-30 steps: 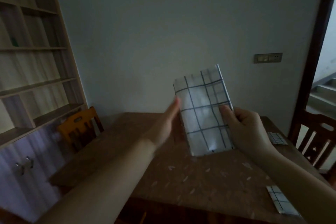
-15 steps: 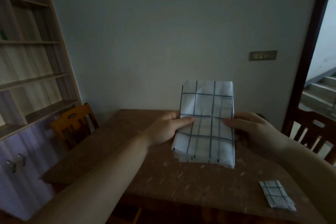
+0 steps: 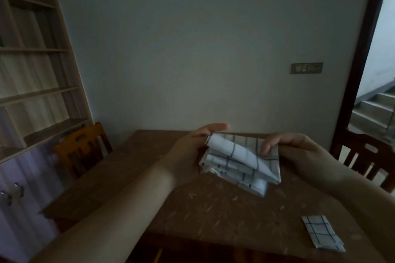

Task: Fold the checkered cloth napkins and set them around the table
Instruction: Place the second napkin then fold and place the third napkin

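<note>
- Checkered cloth napkin [image 3: 241, 161]: white with dark grid lines, partly folded into several layers, held in the air above the far half of the table between both hands.
- Left hand [image 3: 192, 151]: at the napkin's left edge, fingers extended, thumb and fingers grasping the layered edge.
- Right hand [image 3: 299, 156]: at the napkin's right edge, fingers curled over the top and pinching the cloth.
- Upper layer: curves over in a soft roll from upper left to lower right; lower layers hang loosely beneath, the lowest corner near the tabletop.
- Table [image 3: 213, 209]: brown wooden surface with pale flecks.
- Folded napkin [image 3: 322, 235]: lies flat near the table's near right corner, well apart from the hands.
- Orange chair [image 3: 83, 149]: stands at the table's left side.
- Dark chair [image 3: 367, 162]: stands at the right side.
- Shelving unit [image 3: 32, 70]: against the left wall.
</note>
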Tool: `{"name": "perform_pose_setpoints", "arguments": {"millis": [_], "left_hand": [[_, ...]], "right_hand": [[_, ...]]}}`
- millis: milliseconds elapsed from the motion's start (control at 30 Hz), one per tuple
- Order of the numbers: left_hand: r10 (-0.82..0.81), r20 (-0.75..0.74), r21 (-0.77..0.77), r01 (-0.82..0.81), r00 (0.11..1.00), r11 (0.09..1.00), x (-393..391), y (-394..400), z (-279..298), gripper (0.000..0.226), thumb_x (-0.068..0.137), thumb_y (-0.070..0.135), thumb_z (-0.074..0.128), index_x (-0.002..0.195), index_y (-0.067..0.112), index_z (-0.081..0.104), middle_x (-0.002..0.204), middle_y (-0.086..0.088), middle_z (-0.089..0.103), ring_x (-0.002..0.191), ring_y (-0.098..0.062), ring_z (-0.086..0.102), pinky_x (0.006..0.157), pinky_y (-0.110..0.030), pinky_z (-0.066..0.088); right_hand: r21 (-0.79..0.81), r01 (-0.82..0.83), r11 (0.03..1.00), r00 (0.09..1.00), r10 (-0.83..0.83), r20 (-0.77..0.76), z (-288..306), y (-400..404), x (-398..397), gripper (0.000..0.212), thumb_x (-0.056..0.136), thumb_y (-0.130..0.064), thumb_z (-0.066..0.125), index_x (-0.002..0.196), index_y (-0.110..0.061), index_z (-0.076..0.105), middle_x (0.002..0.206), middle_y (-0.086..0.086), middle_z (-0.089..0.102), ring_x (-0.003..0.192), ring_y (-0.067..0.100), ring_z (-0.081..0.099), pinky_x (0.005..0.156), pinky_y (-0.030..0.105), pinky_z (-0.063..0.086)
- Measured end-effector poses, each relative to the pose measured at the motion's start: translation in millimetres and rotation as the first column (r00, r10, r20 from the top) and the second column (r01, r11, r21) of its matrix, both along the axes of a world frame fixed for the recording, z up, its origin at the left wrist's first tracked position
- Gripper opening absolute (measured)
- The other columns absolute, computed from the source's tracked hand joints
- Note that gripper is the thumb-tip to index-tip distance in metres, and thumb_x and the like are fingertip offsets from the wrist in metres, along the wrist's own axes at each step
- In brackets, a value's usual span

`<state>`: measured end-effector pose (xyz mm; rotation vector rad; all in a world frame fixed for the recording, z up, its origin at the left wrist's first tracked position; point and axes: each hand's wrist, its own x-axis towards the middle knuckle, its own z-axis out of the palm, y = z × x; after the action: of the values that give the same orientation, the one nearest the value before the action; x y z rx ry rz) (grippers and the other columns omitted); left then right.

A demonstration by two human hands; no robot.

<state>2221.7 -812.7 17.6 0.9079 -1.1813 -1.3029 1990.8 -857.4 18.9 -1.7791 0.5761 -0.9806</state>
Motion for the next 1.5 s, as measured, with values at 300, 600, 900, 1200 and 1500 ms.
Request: {"name": "perform_pose_setpoints", "arguments": {"millis": [300, 600, 900, 1200, 1500], "left_hand": [[0.033, 0.370, 0.107, -0.077, 0.929, 0.991, -4.9, 4.6, 3.7, 0.020, 0.092, 0.035, 0.059, 0.093, 0.019, 0.072, 0.074, -0.001, 0.074, 0.054, -0.019, 0.065, 0.043, -0.022, 0.048], [-0.045, 0.538, -0.143, 0.144, 0.841, 0.979, -18.0, 5.8, 3.5, 0.014, 0.097, 0.022, 0.052, 0.103, 0.027, 0.064, 0.067, 0.015, 0.067, 0.054, -0.004, 0.060, 0.045, -0.017, 0.045], [-0.048, 0.646, -0.174, 0.208, 0.762, 0.963, -19.4, 2.8, 0.6, 0.016, 0.097, 0.028, 0.053, 0.108, 0.028, 0.065, 0.076, 0.009, 0.065, 0.059, -0.011, 0.055, 0.050, -0.018, 0.044], [0.111, 0.498, -0.204, -0.008, 0.860, 0.979, -14.1, -2.8, -7.8, 0.019, 0.098, 0.016, 0.051, 0.094, 0.026, 0.066, 0.058, 0.015, 0.060, 0.047, 0.001, 0.049, 0.047, -0.013, 0.039], [0.212, 0.346, -0.191, -0.152, 0.914, 0.970, -15.2, -8.9, -13.9, 0.027, 0.098, 0.021, 0.053, 0.075, 0.023, 0.068, 0.060, 0.007, 0.056, 0.052, -0.006, 0.053, 0.049, -0.016, 0.042]], "right_hand": [[-0.542, 0.119, 0.832, 0.913, -0.306, -0.269, 5.0, -0.3, -7.2, 0.045, 0.092, -0.006, 0.042, 0.084, -0.041, 0.069, 0.080, -0.017, 0.069, 0.068, 0.005, 0.065, 0.056, 0.019, 0.050], [-0.425, 0.057, 0.903, 0.865, -0.257, -0.432, 26.2, 2.9, -10.3, 0.056, 0.079, -0.070, 0.044, 0.099, -0.024, 0.069, 0.089, -0.006, 0.071, 0.080, 0.005, 0.067, 0.072, 0.028, 0.056], [-0.348, 0.123, 0.929, 0.901, -0.251, -0.354, 18.5, 4.7, 2.7, 0.052, 0.081, -0.056, 0.056, 0.068, -0.007, 0.068, 0.054, 0.008, 0.056, 0.047, 0.018, 0.049, 0.048, 0.030, 0.039], [-0.212, 0.148, 0.966, 0.932, -0.208, -0.297, 6.1, -0.8, -10.0, 0.037, 0.074, -0.050, 0.062, 0.068, -0.017, 0.076, 0.064, 0.004, 0.071, 0.055, 0.021, 0.065, 0.054, 0.033, 0.053], [0.141, -0.174, 0.975, 0.980, 0.185, -0.075, -5.9, -4.0, -25.1, 0.034, 0.080, -0.013, 0.071, 0.114, -0.013, 0.069, 0.114, 0.016, 0.071, 0.104, 0.034, 0.068, 0.081, 0.035, 0.059]]}}
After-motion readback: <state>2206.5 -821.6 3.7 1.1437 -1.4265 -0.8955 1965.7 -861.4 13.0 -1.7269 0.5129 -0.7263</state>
